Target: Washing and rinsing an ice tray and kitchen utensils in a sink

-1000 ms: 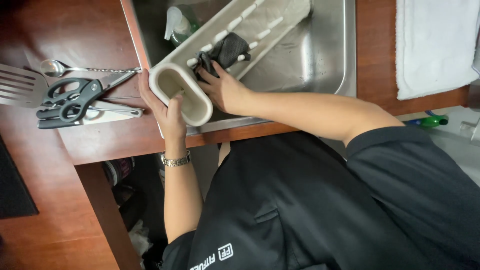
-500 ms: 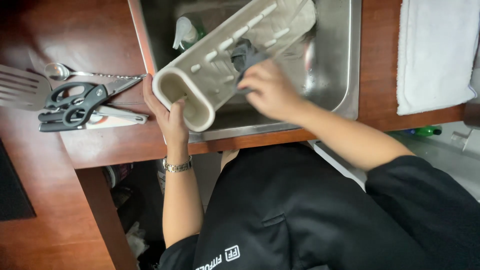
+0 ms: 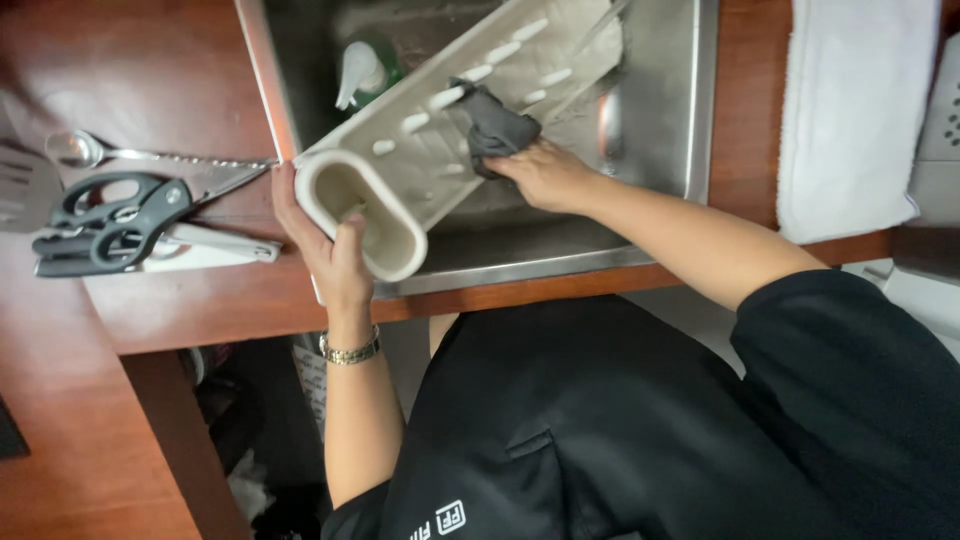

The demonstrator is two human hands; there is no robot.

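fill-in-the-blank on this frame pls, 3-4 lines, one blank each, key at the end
1. The left hand grips the white plastic rack by its rounded ____ end.
2. The right hand presses a dark grey ____ against the rack.
3. The rack is held tilted over the steel ____.
4. On the wooden counter, beside the spoon, lie black-handled ____.

Missing words: cup; cloth; sink; scissors

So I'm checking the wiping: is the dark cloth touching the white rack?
Touching. The head view shows the right hand pressing the dark cloth flat against the slotted face of the white rack, with no gap visible.
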